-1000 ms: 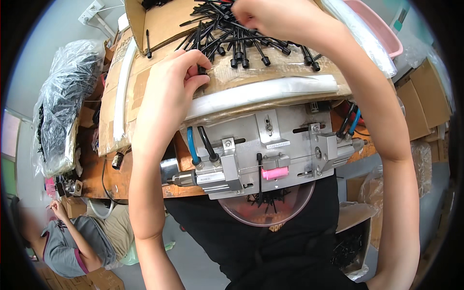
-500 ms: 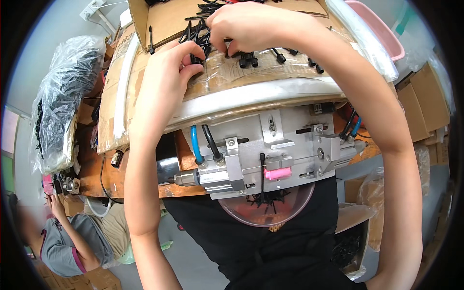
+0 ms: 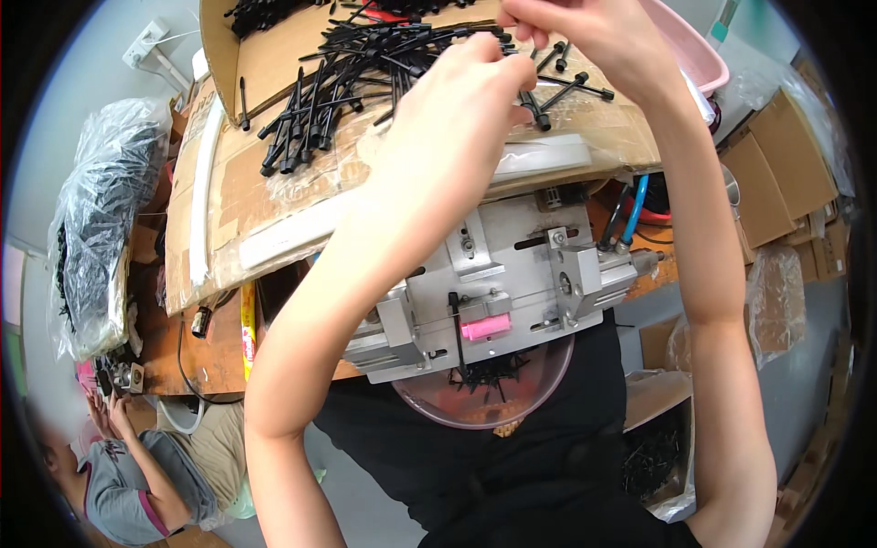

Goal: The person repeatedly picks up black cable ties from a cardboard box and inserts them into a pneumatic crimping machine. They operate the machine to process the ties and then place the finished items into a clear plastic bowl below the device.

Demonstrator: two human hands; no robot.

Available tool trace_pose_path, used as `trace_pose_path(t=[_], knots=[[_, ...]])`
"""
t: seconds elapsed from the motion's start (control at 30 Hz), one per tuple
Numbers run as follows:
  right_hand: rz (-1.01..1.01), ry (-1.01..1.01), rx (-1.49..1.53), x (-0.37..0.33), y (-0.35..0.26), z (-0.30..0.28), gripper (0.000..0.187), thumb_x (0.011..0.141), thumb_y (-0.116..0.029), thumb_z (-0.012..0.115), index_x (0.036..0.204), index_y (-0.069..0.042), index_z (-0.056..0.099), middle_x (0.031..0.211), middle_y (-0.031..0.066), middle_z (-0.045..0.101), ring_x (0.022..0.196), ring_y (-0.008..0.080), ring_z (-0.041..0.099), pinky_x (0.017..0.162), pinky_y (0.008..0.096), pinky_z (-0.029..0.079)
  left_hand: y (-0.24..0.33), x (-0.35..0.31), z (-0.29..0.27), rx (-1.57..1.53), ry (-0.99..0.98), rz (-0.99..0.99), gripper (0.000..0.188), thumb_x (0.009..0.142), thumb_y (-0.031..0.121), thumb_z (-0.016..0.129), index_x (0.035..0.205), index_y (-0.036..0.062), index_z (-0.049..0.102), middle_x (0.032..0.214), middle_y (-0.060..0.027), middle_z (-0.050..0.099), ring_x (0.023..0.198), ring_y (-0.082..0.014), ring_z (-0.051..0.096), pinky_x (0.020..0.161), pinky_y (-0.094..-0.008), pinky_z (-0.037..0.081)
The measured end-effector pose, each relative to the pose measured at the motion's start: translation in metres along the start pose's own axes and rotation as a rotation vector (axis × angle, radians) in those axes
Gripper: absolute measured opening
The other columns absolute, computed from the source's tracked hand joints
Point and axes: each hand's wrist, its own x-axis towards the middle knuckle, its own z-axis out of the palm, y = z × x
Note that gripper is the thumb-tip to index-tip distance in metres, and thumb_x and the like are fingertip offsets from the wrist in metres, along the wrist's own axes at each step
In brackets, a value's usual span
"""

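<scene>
My left hand [image 3: 461, 114] reaches across to the right side of the cardboard-covered bench, its fingers curled beside a few thin black rods with thick capped ends [image 3: 542, 117]. Whether a rod is between those fingers is hidden. Higher up, my right hand [image 3: 598, 36] has thumb and fingers drawn together near the top edge; what it pinches, if anything, does not show clearly. A larger heap of the same black rods [image 3: 311, 110] lies left of my hands. Below them, a metal clamping fixture [image 3: 521, 274] carries one upright black rod [image 3: 458, 338] beside a pink block [image 3: 486, 327].
Under the fixture's front edge sits a translucent bowl [image 3: 429, 406] holding black pieces. An open cardboard box [image 3: 215, 55] stands at the back. Blue and black hoses [image 3: 635, 210] rise at the right. A co-worker [image 3: 151, 475] sits at lower left near a plastic-wrapped bundle [image 3: 110, 201].
My left hand has moved right, away from the left heap, which is now uncovered. The right hand has shifted right and up. The view has turned slightly.
</scene>
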Motion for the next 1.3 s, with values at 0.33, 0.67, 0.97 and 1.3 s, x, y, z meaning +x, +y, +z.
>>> trace_pose_path(t=[0.33, 0.67, 0.97, 1.3], knots=[[-0.057, -0.009, 0.043, -0.071, 0.049, 0.005, 0.015, 0.085, -0.006, 0.068, 0.098, 0.003, 0.067, 0.085, 0.0043, 0.068, 0.079, 0.0093, 0.062, 0.075, 0.0245, 0.051, 0.012, -0.022, -0.034, -0.105, -0.217, -0.189, 0.017, 0.074, -0.002, 0.071, 0.090, 0.0005, 0.064, 0.079, -0.0094, 0.062, 0.071, -0.0189, 0.061, 0.067, -0.0312, 0.048], [0.256, 0.008, 1.021, -0.123, -0.002, 0.047, 0.020, 0.093, -0.004, 0.062, 0.108, 0.008, 0.059, 0.095, 0.0194, 0.070, 0.087, 0.0234, 0.071, 0.078, 0.0310, 0.061, 0.078, -0.125, -0.023, -0.036, 0.064, -0.139, 0.062, 0.065, -0.007, 0.071, 0.126, -0.0054, 0.059, 0.096, -0.0126, 0.061, 0.083, -0.0263, 0.058, 0.076, -0.0362, 0.049], [0.405, -0.040, 0.970, -0.137, -0.019, 0.056, 0.023, 0.091, -0.009, 0.065, 0.104, 0.009, 0.059, 0.093, 0.0192, 0.070, 0.085, 0.0238, 0.071, 0.073, 0.0349, 0.063, 0.092, -0.152, -0.024, 0.143, 0.081, -0.057, 0.054, 0.066, -0.005, 0.068, 0.120, -0.0042, 0.064, 0.095, -0.0083, 0.057, 0.081, -0.0206, 0.055, 0.070, -0.0332, 0.051], [0.519, -0.282, 0.757, -0.132, -0.034, 0.032, 0.017, 0.089, -0.006, 0.067, 0.099, 0.008, 0.063, 0.087, 0.0171, 0.070, 0.080, 0.0202, 0.072, 0.072, 0.0304, 0.062, 0.099, -0.165, -0.043, -0.269, -0.017, -0.146, 0.055, 0.065, -0.009, 0.070, 0.120, -0.0029, 0.064, 0.097, -0.0075, 0.057, 0.082, -0.0208, 0.057, 0.072, -0.0324, 0.050]])
